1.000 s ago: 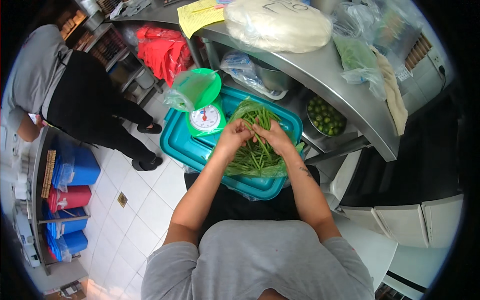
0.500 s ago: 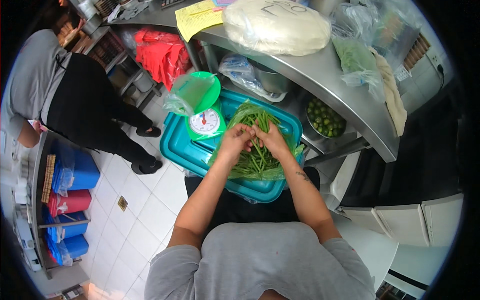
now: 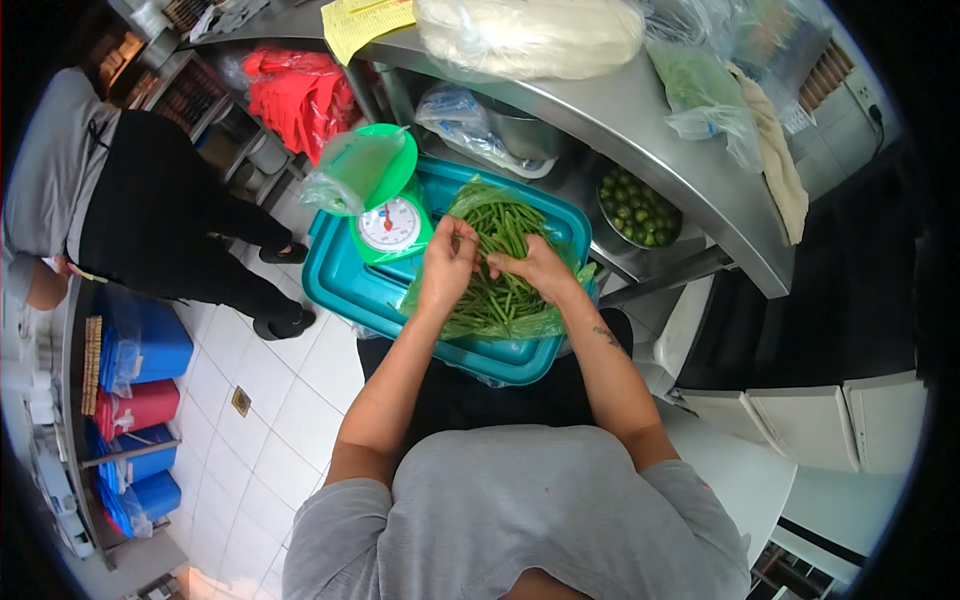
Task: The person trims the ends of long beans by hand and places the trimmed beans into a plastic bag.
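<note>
A green plastic bag (image 3: 415, 294) lies spread open in a teal plastic tub (image 3: 335, 285), with a heap of green beans (image 3: 490, 305) on it. My left hand (image 3: 452, 262) is raised over the heap's left side, thumb and fingertips pinched together; anything between them is too small to make out. To its right, my right hand (image 3: 538, 270) curls over the beans, closed on some of them, its fingertips partly hidden. A green kitchen scale (image 3: 388, 226) with a round white dial stands at the tub's left end. On its pan rests a clear plastic bag (image 3: 345, 180).
A steel counter (image 3: 640, 110) curves across the far side, bearing a large white bagged bundle (image 3: 530, 38). Beneath it sits a pot of small green fruits (image 3: 640, 208). Red plastic bags (image 3: 300, 95) hang at the far left. Another person (image 3: 150, 190) stands at left, near blue bins (image 3: 150, 335).
My hands have drawn apart from where they met over the beans; the left one has lifted leftward. The whole view has shifted slightly. The other person stays at the left.
</note>
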Action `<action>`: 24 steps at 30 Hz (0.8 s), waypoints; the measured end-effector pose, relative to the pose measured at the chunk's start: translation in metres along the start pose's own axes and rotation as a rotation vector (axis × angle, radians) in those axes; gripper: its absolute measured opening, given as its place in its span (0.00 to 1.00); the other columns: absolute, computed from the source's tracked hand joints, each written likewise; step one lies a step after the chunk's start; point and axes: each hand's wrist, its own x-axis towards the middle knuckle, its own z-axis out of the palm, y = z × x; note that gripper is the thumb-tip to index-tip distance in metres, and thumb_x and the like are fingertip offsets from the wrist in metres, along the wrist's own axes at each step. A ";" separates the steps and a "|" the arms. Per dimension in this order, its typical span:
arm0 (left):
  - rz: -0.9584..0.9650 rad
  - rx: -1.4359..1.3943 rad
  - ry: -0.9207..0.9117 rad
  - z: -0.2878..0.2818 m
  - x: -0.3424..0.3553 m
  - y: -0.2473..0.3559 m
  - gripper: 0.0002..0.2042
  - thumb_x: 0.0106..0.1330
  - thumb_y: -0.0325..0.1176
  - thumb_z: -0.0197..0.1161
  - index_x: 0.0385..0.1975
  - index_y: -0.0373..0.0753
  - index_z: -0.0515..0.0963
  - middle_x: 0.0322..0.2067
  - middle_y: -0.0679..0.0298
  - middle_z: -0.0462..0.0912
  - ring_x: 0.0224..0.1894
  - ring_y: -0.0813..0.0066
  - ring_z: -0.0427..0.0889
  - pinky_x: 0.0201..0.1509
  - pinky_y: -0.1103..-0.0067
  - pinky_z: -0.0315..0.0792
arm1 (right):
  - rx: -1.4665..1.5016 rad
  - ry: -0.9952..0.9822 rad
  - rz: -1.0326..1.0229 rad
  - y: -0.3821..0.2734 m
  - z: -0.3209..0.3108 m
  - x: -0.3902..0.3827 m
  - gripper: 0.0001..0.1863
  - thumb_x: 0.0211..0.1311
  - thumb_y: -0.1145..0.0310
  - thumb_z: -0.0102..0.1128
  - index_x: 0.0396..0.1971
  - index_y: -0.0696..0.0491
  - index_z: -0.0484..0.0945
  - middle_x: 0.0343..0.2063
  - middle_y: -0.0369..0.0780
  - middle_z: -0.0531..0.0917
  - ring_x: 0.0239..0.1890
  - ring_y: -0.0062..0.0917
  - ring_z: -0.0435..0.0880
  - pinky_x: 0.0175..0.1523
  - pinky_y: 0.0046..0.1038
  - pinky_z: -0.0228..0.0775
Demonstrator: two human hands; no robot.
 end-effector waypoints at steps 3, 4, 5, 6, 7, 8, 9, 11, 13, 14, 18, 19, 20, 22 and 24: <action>0.035 0.081 -0.124 -0.007 0.002 -0.001 0.04 0.60 0.23 0.54 0.32 0.36 0.66 0.25 0.67 0.71 0.25 0.82 0.72 0.26 0.84 0.67 | -0.067 -0.058 -0.056 0.005 -0.011 0.005 0.13 0.53 0.64 0.64 0.33 0.56 0.77 0.20 0.34 0.78 0.26 0.17 0.74 0.35 0.21 0.65; 0.035 0.083 -0.125 -0.006 0.001 0.005 0.04 0.60 0.23 0.54 0.32 0.36 0.66 0.25 0.67 0.71 0.25 0.82 0.72 0.26 0.84 0.67 | -0.137 -0.060 -0.039 0.001 -0.012 0.004 0.12 0.53 0.64 0.63 0.32 0.57 0.77 0.20 0.34 0.78 0.26 0.17 0.74 0.34 0.22 0.66; 0.157 0.272 -0.127 -0.006 0.001 0.010 0.07 0.56 0.21 0.54 0.33 0.35 0.67 0.25 0.64 0.72 0.26 0.76 0.74 0.27 0.80 0.69 | -0.206 -0.062 -0.023 -0.001 -0.013 0.003 0.11 0.53 0.65 0.63 0.31 0.58 0.77 0.20 0.35 0.78 0.25 0.18 0.74 0.34 0.22 0.66; 0.279 0.460 -0.128 -0.005 0.000 0.016 0.10 0.53 0.18 0.54 0.34 0.34 0.67 0.25 0.61 0.73 0.26 0.69 0.76 0.29 0.76 0.70 | -0.204 -0.061 -0.024 -0.001 -0.013 0.004 0.11 0.53 0.65 0.63 0.31 0.58 0.77 0.20 0.35 0.78 0.25 0.18 0.74 0.34 0.22 0.66; 0.279 0.464 -0.128 -0.003 -0.001 0.020 0.10 0.53 0.18 0.54 0.34 0.34 0.67 0.25 0.61 0.73 0.26 0.69 0.76 0.29 0.76 0.70 | -0.271 -0.049 -0.034 -0.002 -0.011 0.004 0.11 0.54 0.65 0.62 0.31 0.58 0.77 0.20 0.36 0.78 0.25 0.19 0.75 0.34 0.23 0.66; 0.496 0.652 -0.091 0.002 -0.001 0.024 0.12 0.50 0.17 0.54 0.35 0.34 0.67 0.27 0.57 0.73 0.31 0.63 0.76 0.34 0.73 0.70 | -0.338 -0.037 -0.044 -0.002 -0.008 0.004 0.11 0.54 0.66 0.61 0.31 0.59 0.77 0.20 0.37 0.79 0.25 0.19 0.76 0.34 0.24 0.67; 0.715 0.838 -0.052 0.007 0.001 0.026 0.15 0.46 0.15 0.54 0.35 0.34 0.67 0.29 0.54 0.74 0.35 0.57 0.75 0.39 0.70 0.69 | -0.335 -0.036 -0.045 -0.003 -0.006 0.003 0.11 0.54 0.66 0.61 0.31 0.59 0.77 0.20 0.37 0.79 0.25 0.19 0.76 0.34 0.24 0.67; 0.614 0.729 -0.044 0.014 0.005 0.022 0.17 0.43 0.14 0.53 0.36 0.35 0.68 0.32 0.50 0.74 0.40 0.48 0.71 0.44 0.66 0.67 | -0.606 0.118 -0.135 -0.011 0.001 -0.001 0.11 0.54 0.66 0.60 0.32 0.59 0.77 0.21 0.39 0.80 0.26 0.19 0.77 0.34 0.25 0.68; 0.409 0.583 0.129 0.025 0.009 0.016 0.16 0.46 0.15 0.52 0.37 0.35 0.68 0.30 0.54 0.73 0.36 0.59 0.74 0.41 0.72 0.68 | -0.538 0.148 -0.160 -0.006 0.002 0.000 0.11 0.54 0.67 0.60 0.31 0.59 0.76 0.20 0.37 0.79 0.25 0.19 0.76 0.34 0.25 0.67; 0.412 0.582 0.126 0.022 0.013 0.014 0.16 0.46 0.15 0.52 0.37 0.35 0.68 0.30 0.54 0.73 0.36 0.59 0.74 0.41 0.72 0.68 | -0.474 0.182 -0.183 -0.005 0.000 -0.001 0.10 0.54 0.67 0.61 0.31 0.59 0.76 0.19 0.35 0.78 0.24 0.19 0.75 0.33 0.25 0.67; 0.095 0.215 -0.280 0.003 0.017 0.015 0.17 0.51 0.14 0.49 0.41 0.35 0.66 0.30 0.66 0.70 0.32 0.78 0.70 0.37 0.83 0.65 | -0.445 0.072 -0.074 -0.014 -0.020 -0.012 0.12 0.53 0.65 0.61 0.33 0.58 0.77 0.23 0.41 0.82 0.28 0.29 0.80 0.37 0.28 0.69; 0.036 0.122 -0.390 0.003 0.014 0.018 0.18 0.52 0.13 0.48 0.44 0.36 0.65 0.31 0.70 0.67 0.32 0.84 0.67 0.36 0.86 0.62 | -0.442 0.083 -0.074 -0.010 -0.023 -0.011 0.12 0.53 0.65 0.61 0.33 0.58 0.77 0.23 0.41 0.82 0.28 0.29 0.80 0.37 0.28 0.69; 0.032 0.033 -0.455 0.005 0.013 0.021 0.18 0.53 0.15 0.49 0.45 0.36 0.63 0.30 0.69 0.68 0.31 0.83 0.67 0.35 0.87 0.61 | -0.520 0.095 -0.147 -0.005 -0.026 -0.008 0.12 0.53 0.65 0.62 0.33 0.58 0.78 0.22 0.40 0.82 0.27 0.25 0.79 0.37 0.27 0.69; -0.072 -0.140 -0.498 0.002 0.011 0.029 0.16 0.55 0.17 0.48 0.45 0.35 0.64 0.29 0.69 0.69 0.30 0.83 0.67 0.35 0.87 0.61 | -0.596 0.109 -0.218 -0.002 -0.032 -0.007 0.12 0.53 0.65 0.62 0.33 0.58 0.78 0.22 0.38 0.82 0.26 0.21 0.78 0.37 0.25 0.69; -0.178 -0.315 -0.530 -0.006 0.012 0.029 0.15 0.57 0.20 0.48 0.45 0.35 0.65 0.28 0.70 0.69 0.30 0.83 0.67 0.34 0.86 0.61 | -0.421 0.132 -0.104 -0.004 -0.036 -0.007 0.12 0.54 0.65 0.62 0.34 0.57 0.79 0.22 0.38 0.82 0.27 0.21 0.79 0.37 0.25 0.69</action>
